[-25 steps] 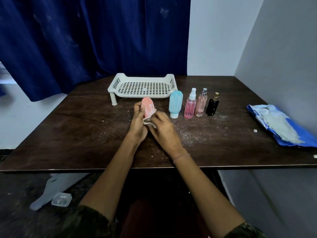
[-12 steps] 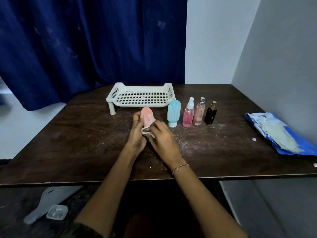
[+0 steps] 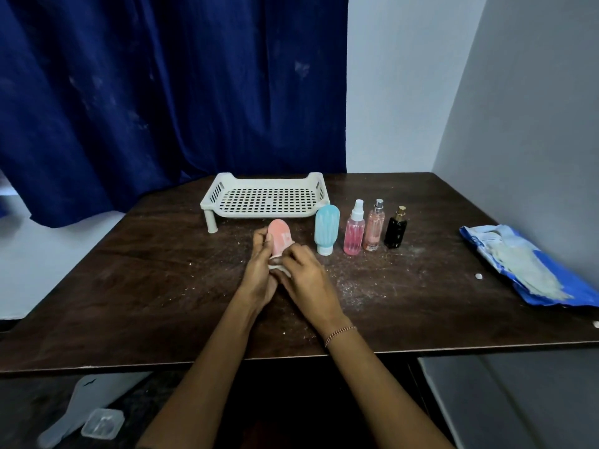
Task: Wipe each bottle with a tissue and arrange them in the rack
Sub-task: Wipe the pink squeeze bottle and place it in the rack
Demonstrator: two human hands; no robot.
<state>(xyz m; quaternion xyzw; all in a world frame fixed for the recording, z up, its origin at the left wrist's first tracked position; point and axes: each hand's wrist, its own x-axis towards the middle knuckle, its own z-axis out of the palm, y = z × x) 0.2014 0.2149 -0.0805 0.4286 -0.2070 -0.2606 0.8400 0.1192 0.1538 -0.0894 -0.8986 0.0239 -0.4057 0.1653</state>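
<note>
Setting: we are looking down at a dark wooden table (image 3: 129, 286) pushed into a corner, with a deep blue curtain (image 3: 162, 92) hanging behind it and pale walls to the right.
Left hand: our left hand (image 3: 259, 273) is wrapping around the left side of a pink bottle (image 3: 279, 236), fingers curled against it, holding it upright just above the table.
Right hand: our right hand (image 3: 308, 280) is pinching a small white tissue (image 3: 278, 268) against the bottle's lower end, fingers closed on the tissue.
Pink bottle: it is sitting between both hands, near the middle of the table, its rounded top pointing up and away from us; its lower part is hiding behind our fingers.
Rack: a white perforated rack (image 3: 223, 196) on short legs is standing just behind the pink bottle, with no bottles showing in it.
Waiting bottles: four bottles are standing in a row to the right of the rack's front corner: a light blue bottle (image 3: 326, 227) resting on its white cap, then a pink spray bottle (image 3: 354, 231), a paler pink spray bottle (image 3: 374, 229), and a black bottle (image 3: 395, 231) with a gold top.
Tissue pack: a blue pack of tissues (image 3: 531, 270) is lying open at the table's right edge, well apart from the bottles.
Table surface: pale crumbs and dust are speckling the wood around our hands.
</note>
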